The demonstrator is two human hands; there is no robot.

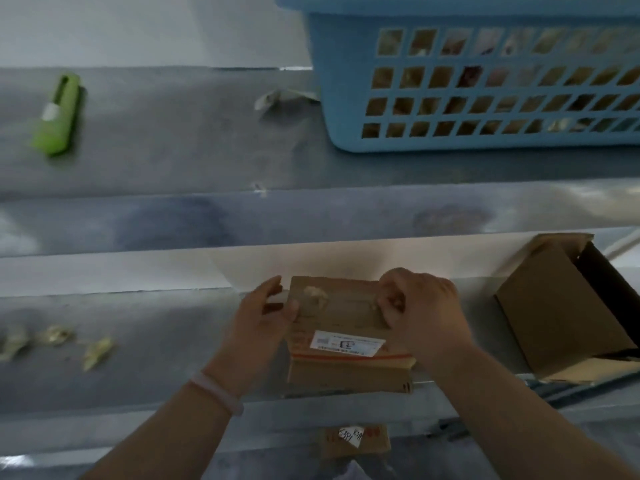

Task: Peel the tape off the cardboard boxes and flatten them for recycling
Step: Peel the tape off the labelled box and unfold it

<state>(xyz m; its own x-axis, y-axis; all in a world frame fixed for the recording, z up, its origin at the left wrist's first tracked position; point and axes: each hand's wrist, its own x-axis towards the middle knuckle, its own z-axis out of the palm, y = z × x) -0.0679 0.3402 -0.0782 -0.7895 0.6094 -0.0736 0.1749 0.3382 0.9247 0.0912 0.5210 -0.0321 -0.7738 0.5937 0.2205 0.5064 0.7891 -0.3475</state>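
A small brown cardboard box (pixel 341 317) with a white label and a red-edged tape strip sits on the grey metal surface in front of me. My left hand (pixel 263 317) grips its left edge, thumb on top. My right hand (pixel 420 306) is closed on the box's upper right, fingers pinching at something there, probably tape; what is pinched is hidden. Torn patches of paper show on the box top between the hands.
An open brown box (pixel 561 306) lies on its side at the right. A blue perforated basket (pixel 485 81) stands at the back right. A green cutter (pixel 59 116) lies far left. Crumpled tape scraps (pixel 55 341) lie at the left. Another small box (pixel 353 441) shows below the edge.
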